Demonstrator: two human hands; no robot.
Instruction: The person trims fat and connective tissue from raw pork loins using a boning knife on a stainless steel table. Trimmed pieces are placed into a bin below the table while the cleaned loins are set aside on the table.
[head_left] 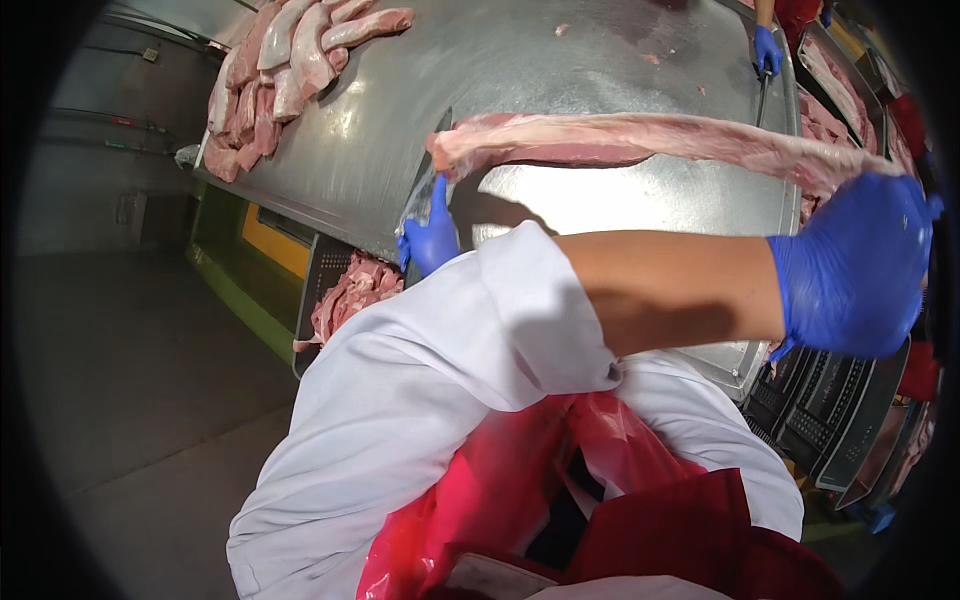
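Observation:
My arms cross, the left over the right. My left hand (850, 265), in a blue glove at the right, is closed on one end of a long pale-pink meat strip (640, 140) stretched across the steel table (500, 60). My right hand (430, 240), gloved, is at the table's near edge left of centre, closed on a knife (415, 200), index finger extended toward the strip's left end. The blade lies under or beside that end; contact is unclear. The knife's handle is mostly hidden.
Several meat cuts (270, 70) lie piled at upper left. Bins of meat (355, 290) stand below the table's left edge and along its right. Stacked dark trays (810, 400) are lower right. A co-worker's gloved hand (768, 50) holds a rod-like tool at upper right.

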